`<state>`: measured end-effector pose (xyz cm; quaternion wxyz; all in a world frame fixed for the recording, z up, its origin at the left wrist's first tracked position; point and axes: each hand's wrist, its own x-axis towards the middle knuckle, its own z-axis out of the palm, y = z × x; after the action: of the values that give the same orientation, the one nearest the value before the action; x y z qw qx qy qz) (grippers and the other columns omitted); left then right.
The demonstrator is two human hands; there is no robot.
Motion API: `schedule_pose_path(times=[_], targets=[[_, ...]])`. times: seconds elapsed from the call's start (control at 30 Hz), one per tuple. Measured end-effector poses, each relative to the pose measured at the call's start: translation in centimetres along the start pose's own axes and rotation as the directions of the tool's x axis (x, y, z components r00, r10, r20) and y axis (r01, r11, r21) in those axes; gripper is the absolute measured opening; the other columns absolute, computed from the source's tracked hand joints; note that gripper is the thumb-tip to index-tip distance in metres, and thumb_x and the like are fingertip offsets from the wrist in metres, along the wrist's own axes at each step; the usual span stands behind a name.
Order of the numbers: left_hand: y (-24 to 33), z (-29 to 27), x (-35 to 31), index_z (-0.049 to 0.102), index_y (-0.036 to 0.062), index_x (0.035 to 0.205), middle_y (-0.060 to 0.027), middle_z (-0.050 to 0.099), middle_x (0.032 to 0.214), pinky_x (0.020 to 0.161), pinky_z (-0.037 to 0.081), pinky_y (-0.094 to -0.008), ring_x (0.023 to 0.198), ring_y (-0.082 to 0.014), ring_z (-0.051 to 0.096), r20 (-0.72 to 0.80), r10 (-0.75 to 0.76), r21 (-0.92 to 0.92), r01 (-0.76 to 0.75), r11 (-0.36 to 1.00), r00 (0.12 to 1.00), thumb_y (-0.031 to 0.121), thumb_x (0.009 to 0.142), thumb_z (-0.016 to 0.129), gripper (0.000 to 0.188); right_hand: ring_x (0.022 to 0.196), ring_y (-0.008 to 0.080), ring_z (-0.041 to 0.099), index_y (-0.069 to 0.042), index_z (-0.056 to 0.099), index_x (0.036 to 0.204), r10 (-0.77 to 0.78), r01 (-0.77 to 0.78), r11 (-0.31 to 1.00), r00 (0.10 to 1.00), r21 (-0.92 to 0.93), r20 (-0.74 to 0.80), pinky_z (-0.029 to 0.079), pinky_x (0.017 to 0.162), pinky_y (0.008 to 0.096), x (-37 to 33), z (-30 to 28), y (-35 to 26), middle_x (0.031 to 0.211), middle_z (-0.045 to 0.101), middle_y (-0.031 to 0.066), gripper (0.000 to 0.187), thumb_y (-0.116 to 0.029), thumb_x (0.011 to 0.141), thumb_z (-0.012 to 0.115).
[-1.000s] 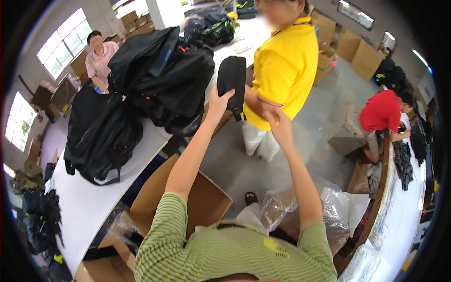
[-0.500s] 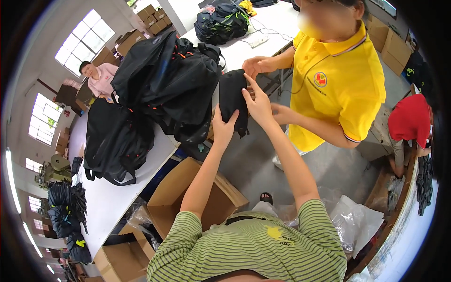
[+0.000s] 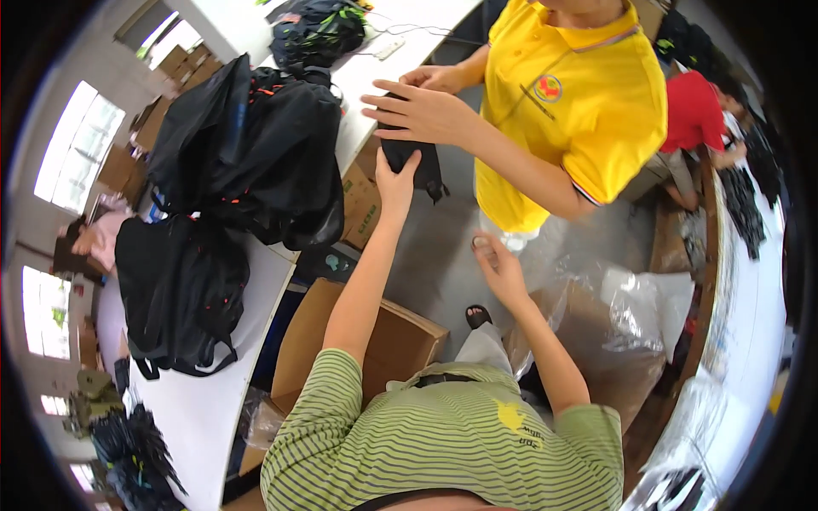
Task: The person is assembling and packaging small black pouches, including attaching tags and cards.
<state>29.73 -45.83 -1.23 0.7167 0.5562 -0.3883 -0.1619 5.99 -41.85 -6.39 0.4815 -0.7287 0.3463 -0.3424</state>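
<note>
My left hand grips the lower end of a small black fabric pouch, thumb on its near face. A strap end dangles from the pouch's lower right corner. Across the pouch's upper part lies a co-worker's spread hand, which hides much of it. The co-worker's other hand is at the far end. Away from the pouch, my right hand is drawn back over the floor, fingers curled in; whatever they may hold is hidden.
Large black backpacks are heaped on the white table at left. An open cardboard box sits below its edge. The co-worker in a yellow shirt stands opposite. Clear plastic bags lie at right.
My right hand has let go of the pouch and come back toward me. The co-worker's hand has moved onto the pouch. My left hand keeps its hold; the view has shifted.
</note>
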Motion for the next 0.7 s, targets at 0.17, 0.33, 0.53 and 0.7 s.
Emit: schedule_pose_path(times=[0.17, 0.33, 0.53, 0.7], targets=[[-1.2, -1.0, 0.0, 0.044, -0.0011, 0.113, -0.0083, 0.054, 0.107, 0.080, 0.045, -0.0281, 0.095, -0.0144, 0.054, 0.089, -0.072, -0.112, 0.082, 0.990, 0.993, 0.016, 0.080, 0.071, 0.046, 0.068, 0.0137, 0.060, -0.003, 0.061, 0.105, 0.479, -0.474, 0.877, 0.875, 0.075, -0.072, 0.047, 0.063, 0.0253, -20.1, -1.3, 5.9, 0.078, 0.064, 0.0076, 0.022, -0.006, 0.084, 0.054], [-3.6, -0.3, -2.6, 0.034, 0.0005, 0.122, -0.0102, 0.046, 0.116, 0.077, 0.051, -0.0350, 0.102, -0.0187, 0.053, 0.159, -0.317, -0.369, 0.355, 0.859, 0.935, 0.012, 0.076, 0.074, 0.062, 0.060, 0.0124, 0.060, -0.005, 0.064, 0.098, 0.932, -0.865, 0.356, 0.304, 0.354, -0.196, 0.050, 0.056, 0.0267, -43.9, 0.3, 10.0, 0.070, 0.063, 0.0071, 0.020, -0.011, 0.084, 0.051], [-7.1, -2.9, -13.4, 0.052, 0.0006, 0.114, -0.0129, 0.061, 0.106, 0.082, 0.050, -0.0329, 0.098, -0.0218, 0.060, 0.502, -0.444, -0.101, 0.560, 0.823, 0.742, 0.014, 0.085, 0.062, 0.033, 0.054, 0.0248, 0.062, 0.002, 0.067, 0.069, 0.937, -0.955, -0.272, -0.290, 0.114, -0.195, 0.049, 0.045, 0.0376, -59.9, 2.9, 5.1, 0.060, 0.063, 0.0138, 0.052, -0.049, 0.077, 0.058], [-8.7, -0.3, -31.5, 0.058, 0.0069, 0.100, -0.0084, 0.066, 0.091, 0.066, 0.050, -0.0253, 0.072, -0.0144, 0.062, 0.741, -0.671, 0.447, 0.731, 0.516, 0.021, 0.015, 0.081, 0.066, 0.022, 0.055, 0.0175, 0.061, -0.003, 0.067, 0.071, 0.965, -0.965, 0.204, 0.169, 0.167, -0.200, 0.050, 0.049, 0.0309, -64.3, 3.0, 7.2, 0.061, 0.063, 0.0097, 0.022, -0.020, 0.080, 0.058]])
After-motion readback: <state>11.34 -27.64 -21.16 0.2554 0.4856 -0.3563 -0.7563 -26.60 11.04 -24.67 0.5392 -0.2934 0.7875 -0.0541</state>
